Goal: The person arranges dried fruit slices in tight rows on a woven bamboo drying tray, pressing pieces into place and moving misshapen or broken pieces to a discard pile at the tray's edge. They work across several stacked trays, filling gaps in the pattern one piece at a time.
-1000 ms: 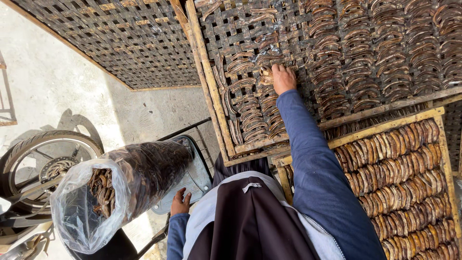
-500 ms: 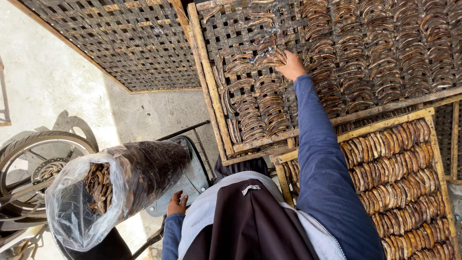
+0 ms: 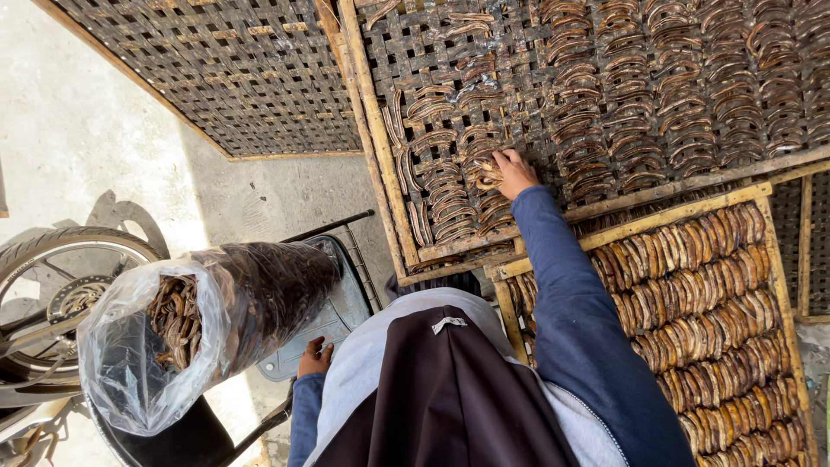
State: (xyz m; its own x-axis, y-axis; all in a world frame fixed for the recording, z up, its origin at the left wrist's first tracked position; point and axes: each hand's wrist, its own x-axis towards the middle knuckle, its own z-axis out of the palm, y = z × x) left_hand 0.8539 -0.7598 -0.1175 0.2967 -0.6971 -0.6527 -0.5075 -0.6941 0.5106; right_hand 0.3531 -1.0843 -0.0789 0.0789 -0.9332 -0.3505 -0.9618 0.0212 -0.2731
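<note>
Woven bamboo tray (image 3: 372,130), half cleared; dark curved dried strips (image 3: 450,195) remaining in rows at near corner. Right hand (image 3: 512,173) stretched out, fingers closed on small bunch of strips. Left hand (image 3: 315,356) low, resting spread on grey seat (image 3: 333,320) beside clear plastic bag (image 3: 207,320) already stuffed. Advisable: lift strips whole, row by row, avoid snapping; keep bag mouth propped open.

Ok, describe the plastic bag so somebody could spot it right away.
Start at the motorbike wheel at the lower left. Just right of it stands a clear plastic bag, near the left hand. Unlike the flat woven trays, it is a bulging tube stuffed with dark dried slices.
</note>
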